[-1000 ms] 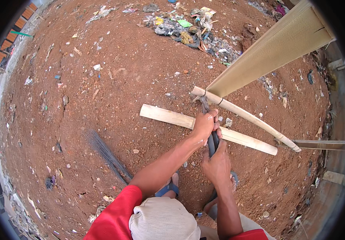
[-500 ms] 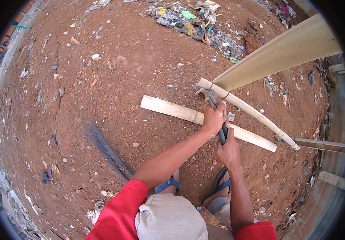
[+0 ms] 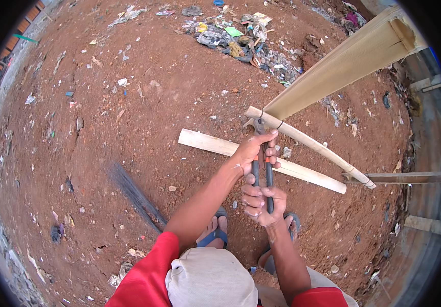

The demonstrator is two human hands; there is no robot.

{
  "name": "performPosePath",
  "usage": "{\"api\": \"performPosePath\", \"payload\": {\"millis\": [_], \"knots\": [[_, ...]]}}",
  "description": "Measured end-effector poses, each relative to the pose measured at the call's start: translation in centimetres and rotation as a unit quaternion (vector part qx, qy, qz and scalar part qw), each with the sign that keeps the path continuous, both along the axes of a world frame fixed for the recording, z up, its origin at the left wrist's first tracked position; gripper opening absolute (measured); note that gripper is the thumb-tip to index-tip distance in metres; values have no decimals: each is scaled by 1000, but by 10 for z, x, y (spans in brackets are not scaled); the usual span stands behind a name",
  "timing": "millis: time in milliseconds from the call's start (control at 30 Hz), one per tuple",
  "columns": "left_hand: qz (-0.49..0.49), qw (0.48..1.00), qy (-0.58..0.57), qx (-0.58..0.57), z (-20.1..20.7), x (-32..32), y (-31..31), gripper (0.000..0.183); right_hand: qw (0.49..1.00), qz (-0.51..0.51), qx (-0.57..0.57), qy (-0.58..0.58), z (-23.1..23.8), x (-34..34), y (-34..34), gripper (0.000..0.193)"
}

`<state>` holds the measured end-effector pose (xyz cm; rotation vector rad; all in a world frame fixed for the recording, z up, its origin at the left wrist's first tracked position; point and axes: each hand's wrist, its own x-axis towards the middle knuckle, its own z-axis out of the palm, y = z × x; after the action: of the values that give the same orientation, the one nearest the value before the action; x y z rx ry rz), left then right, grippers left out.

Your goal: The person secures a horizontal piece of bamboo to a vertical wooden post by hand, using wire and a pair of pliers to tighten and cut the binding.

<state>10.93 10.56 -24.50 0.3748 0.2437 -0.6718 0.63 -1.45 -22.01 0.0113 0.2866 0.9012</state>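
I hold long dark-handled pincers (image 3: 269, 177) with both hands. My left hand (image 3: 251, 152) is wrapped round the handles near the head. Lower down, my right hand (image 3: 269, 203) grips the handle ends, which stand slightly apart. The metal jaws sit at the near end of a split bamboo strip (image 3: 316, 143), by its dark wire ties (image 3: 280, 124). Whether the jaws bite on wire is too small to tell. This strip lies against the lower end of a wide pale board (image 3: 335, 64) that rises to the upper right. Beneath my hands, another bamboo piece (image 3: 205, 142) lies on the ground.
A bundle of thin dark wires (image 3: 136, 194) lies on the reddish soil left of my feet. Scattered rubbish (image 3: 236, 38) is heaped at the far side. At right, a wooden bar (image 3: 404, 177) meets the strip's far end, beside a greyish wall (image 3: 427, 204).
The pincers' handles have turned more upright and spread apart. My right hand has shifted left and down to the handle ends. The view has shifted slightly.
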Motion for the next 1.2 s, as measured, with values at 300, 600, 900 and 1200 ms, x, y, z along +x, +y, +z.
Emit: {"api": "performPosePath", "payload": {"millis": [300, 600, 900, 1200], "knots": [[57, 980, 54, 185, -2, 0, -21, 31, 642, 152, -681, -317, 21, 14, -14, 40], [158, 863, -46, 477, -2, -12, -28, 34, 733, 177, -615, -231, -14, 12, -14, 29], [-11, 998, 60, 14, -4, 6, 0, 37, 997, 30, -3, -67, -26, 4, 0, 28], [-57, 996, 34, -59, -6, 10, 12, 37, 988, 33, -152, -3, 1, 0, 28, 28]]}}
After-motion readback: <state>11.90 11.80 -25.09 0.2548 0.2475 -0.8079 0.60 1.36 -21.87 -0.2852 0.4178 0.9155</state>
